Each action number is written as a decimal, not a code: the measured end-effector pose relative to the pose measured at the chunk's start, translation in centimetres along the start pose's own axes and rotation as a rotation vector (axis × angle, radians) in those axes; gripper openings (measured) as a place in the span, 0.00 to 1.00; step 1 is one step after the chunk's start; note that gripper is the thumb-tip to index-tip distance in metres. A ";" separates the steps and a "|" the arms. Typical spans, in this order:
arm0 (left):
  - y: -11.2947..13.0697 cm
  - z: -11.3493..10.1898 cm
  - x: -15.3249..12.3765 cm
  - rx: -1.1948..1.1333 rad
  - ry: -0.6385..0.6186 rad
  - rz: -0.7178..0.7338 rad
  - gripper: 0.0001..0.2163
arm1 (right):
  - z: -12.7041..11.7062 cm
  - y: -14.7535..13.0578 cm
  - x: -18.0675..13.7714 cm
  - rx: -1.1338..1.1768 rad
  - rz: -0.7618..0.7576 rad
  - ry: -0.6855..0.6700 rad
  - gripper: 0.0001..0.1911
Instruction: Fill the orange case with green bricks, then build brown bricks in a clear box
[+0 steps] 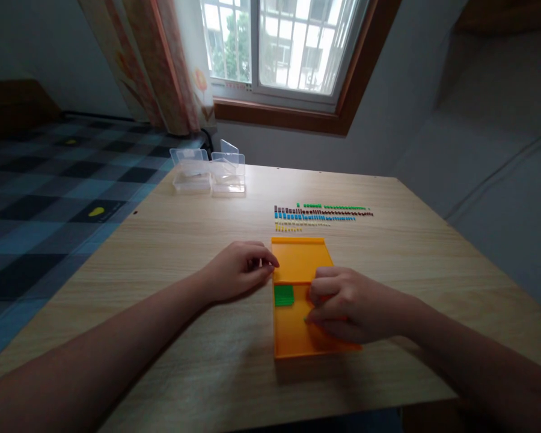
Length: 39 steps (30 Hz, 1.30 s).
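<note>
An orange plastic box lies open on the table, with its hinged lid half laid back on the far side. In the near half's upper left corner sits a square green block of stacked pieces. My left hand is closed at the box's left edge, thumb and fingertips pinching near the hinge. Over the right side of the near half, my right hand pinches a tiny piece low above the box floor. Its colour is hard to make out, and its other fingers are curled.
Beyond the box, rows of tiny green, brown, blue, whitish and yellow pieces lie on the wooden table. Clear plastic cases stand open at the far left edge. A checked bed adjoins the left side; a window is ahead.
</note>
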<state>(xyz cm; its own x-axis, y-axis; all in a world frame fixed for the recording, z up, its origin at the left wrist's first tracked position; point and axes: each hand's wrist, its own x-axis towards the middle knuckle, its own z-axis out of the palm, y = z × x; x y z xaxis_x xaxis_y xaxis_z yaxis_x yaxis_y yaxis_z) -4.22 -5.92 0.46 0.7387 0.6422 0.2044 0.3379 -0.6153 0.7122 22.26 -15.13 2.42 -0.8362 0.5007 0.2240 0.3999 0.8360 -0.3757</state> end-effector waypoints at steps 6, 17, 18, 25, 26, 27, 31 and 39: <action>-0.2 0.1 0.0 -0.013 -0.021 0.037 0.08 | 1.0 -0.2 0.2 -0.032 0.079 0.029 0.14; -0.1 0.1 -0.1 0.013 -0.020 0.064 0.08 | 2.7 -0.6 0.5 -0.066 0.176 0.115 0.15; -0.1 0.1 -0.1 0.015 -0.019 0.066 0.08 | 2.8 -0.6 0.4 -0.068 0.176 0.118 0.15; -0.5 0.2 -0.1 0.025 -0.005 0.086 0.08 | 2.7 -0.8 0.5 -0.059 0.194 0.153 0.15; -0.5 0.2 -0.1 0.028 -0.006 0.094 0.08 | 2.6 -0.8 0.5 -0.054 0.197 0.153 0.15; -0.5 0.2 -0.1 0.032 -0.009 0.099 0.08 | 2.6 -0.8 0.5 -0.050 0.199 0.152 0.15; -0.4 0.1 -0.1 0.036 -0.008 0.101 0.08 | 2.3 -0.9 0.4 -0.026 0.206 0.142 0.15; -0.3 0.1 0.0 0.041 -0.007 0.095 0.08 | 2.4 -0.8 0.6 -0.060 0.188 0.108 0.14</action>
<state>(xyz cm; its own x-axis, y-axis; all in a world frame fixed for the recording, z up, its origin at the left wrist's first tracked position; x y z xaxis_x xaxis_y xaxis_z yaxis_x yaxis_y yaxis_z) -4.28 -5.83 0.20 0.7725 0.5769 0.2653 0.2895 -0.6918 0.6615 20.56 -16.07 0.71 -0.7009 0.6677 0.2509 0.5697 0.7356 -0.3665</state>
